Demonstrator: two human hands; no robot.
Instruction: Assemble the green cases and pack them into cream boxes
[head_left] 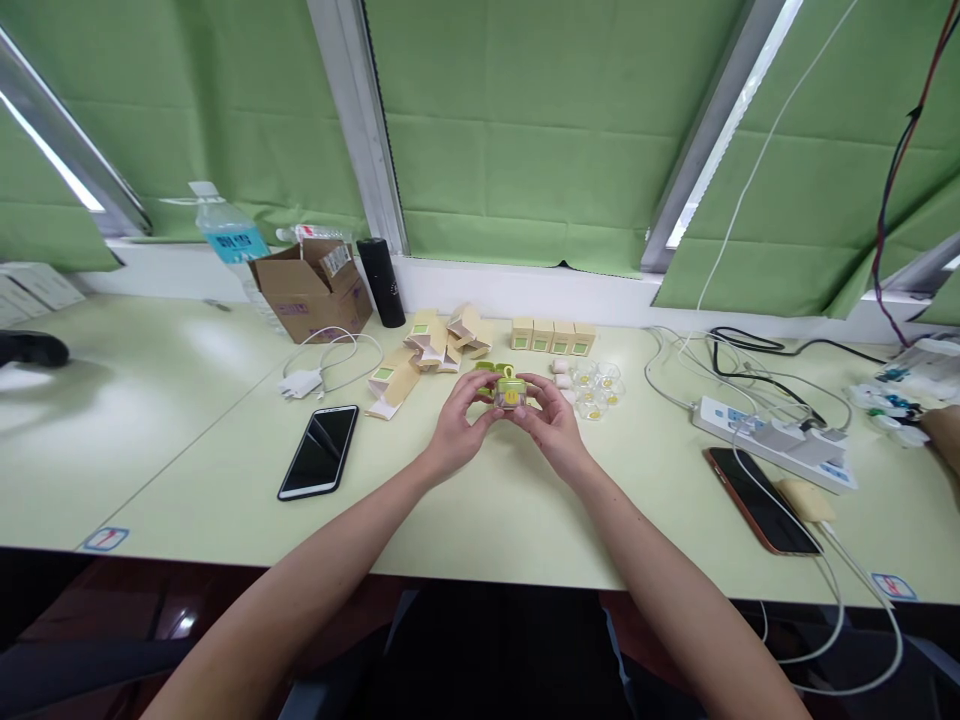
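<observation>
Between both hands is a small clear case (511,393) with a yellow-green lid and a ring on top; a yellow smiley shows on its front. My left hand (460,425) grips its left side, fingers and thumb closed on it. From the right, my right hand (553,424) pinches the same case. Just behind the left fingers lie green lids (487,370), partly hidden. Beside the right hand are several clear cups (598,385) with yellow marks and a few small pale pink-white pieces (561,373).
Opened paper boxes (427,345) lie behind to the left, and a row of small boxes (553,337) stands at the back. A phone (319,452) lies left; another phone (759,500), a power strip (772,443) and cables are right. A carton (315,295) and black flask (382,282) stand back left.
</observation>
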